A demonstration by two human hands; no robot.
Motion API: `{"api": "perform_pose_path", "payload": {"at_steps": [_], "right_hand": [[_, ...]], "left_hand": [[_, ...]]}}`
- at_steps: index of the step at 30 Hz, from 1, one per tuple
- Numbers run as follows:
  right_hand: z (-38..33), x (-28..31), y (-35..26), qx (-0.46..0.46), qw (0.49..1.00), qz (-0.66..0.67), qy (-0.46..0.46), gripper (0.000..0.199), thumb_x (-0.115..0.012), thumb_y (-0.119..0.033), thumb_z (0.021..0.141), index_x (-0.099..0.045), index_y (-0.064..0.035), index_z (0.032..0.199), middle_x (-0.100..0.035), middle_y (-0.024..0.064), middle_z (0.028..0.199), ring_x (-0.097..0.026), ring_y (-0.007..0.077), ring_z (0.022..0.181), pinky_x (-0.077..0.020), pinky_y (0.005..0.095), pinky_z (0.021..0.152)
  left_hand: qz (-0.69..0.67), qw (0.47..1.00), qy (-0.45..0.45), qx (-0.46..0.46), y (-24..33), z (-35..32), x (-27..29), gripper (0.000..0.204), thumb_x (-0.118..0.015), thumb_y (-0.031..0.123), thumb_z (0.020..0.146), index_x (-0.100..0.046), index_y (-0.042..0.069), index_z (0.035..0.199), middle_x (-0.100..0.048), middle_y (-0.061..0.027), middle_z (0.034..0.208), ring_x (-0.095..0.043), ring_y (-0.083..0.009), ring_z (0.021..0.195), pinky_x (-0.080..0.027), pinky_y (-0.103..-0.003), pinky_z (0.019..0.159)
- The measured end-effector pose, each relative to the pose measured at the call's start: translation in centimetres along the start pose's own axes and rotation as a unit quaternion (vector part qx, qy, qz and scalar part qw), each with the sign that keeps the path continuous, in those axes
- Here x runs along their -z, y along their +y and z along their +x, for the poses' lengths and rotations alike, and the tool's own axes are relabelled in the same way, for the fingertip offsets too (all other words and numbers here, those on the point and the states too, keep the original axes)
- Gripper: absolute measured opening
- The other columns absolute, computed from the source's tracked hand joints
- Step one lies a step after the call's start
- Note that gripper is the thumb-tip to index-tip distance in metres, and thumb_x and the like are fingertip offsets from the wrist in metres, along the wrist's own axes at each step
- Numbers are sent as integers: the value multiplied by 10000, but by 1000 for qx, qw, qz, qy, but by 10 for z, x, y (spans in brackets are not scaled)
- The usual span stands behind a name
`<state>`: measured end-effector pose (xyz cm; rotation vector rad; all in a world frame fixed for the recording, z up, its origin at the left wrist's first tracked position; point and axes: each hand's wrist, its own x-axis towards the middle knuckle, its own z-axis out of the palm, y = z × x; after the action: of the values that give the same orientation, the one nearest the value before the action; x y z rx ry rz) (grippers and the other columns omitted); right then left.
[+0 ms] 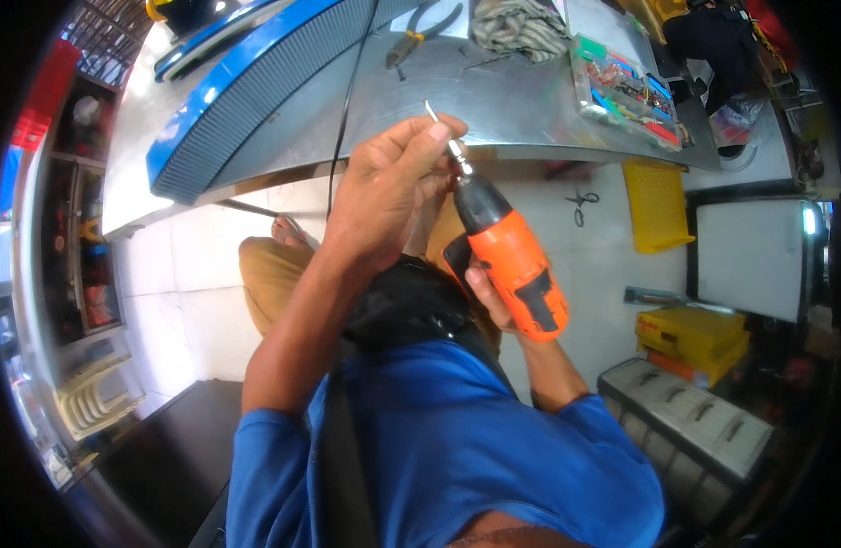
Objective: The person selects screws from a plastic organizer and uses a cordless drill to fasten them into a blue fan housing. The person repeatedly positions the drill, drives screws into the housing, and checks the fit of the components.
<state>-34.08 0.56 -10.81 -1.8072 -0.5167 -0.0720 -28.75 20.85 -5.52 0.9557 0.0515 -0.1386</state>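
My right hand (pixel 491 297) is wrapped round the handle of an orange and black cordless drill (pixel 509 251), mostly hidden beneath the tool's body. The drill points up and slightly left, towards the workbench edge. A slim metal screwdriver bit (pixel 457 157) sticks out of its black nose. The thumb and fingers of my left hand (pixel 384 183) pinch this bit just ahead of the nose, and its tip shows beyond them. Below my hands a black bag or pouch (pixel 407 301) lies across my lap.
On the metal workbench (pixel 521 110) lie pliers (pixel 420 36), a striped cloth (pixel 519 27), a compartment box of small parts (pixel 626 91) and a long blue ribbed panel (pixel 256 91). A black cable (pixel 346 119) hangs over its edge. Scissors (pixel 580 206) and a yellow basket (pixel 658 205) are at right.
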Motion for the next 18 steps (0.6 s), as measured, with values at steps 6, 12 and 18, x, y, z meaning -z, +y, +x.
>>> {"api": "perform_pose_path", "payload": {"at_steps": [6, 12, 18], "right_hand": [[-11, -7, 3, -57, 997, 46, 5, 197, -769, -177, 897, -688, -43, 1016, -685, 48, 851, -650, 191, 738, -527, 342, 703], [-15, -8, 9, -101, 986, 128, -35, 385, -738, -148, 941, -584, 17, 1253, -648, 58, 880, -618, 159, 771, -517, 315, 727], [-11, -4, 13, -87, 992, 91, -15, 181, -716, -141, 927, -637, -32, 1047, -650, 43, 793, -618, 171, 707, -505, 338, 673]], "left_hand": [[-63, 998, 14, 3, -6, -9, 6, 255, -569, 215, 1095, -648, 1, 1208, -682, -68, 1001, -658, -150, 936, -546, -320, 872], [-152, 987, 44, 33, -3, -16, -10, 267, -510, 343, 1111, -600, 95, 1072, -672, -106, 1106, -683, -210, 1016, -547, -367, 915], [-29, 996, 68, 46, -8, -29, 26, 281, -493, 403, 1106, -539, 147, 1001, -597, -147, 1368, -615, -368, 1262, -482, -485, 995]]}}
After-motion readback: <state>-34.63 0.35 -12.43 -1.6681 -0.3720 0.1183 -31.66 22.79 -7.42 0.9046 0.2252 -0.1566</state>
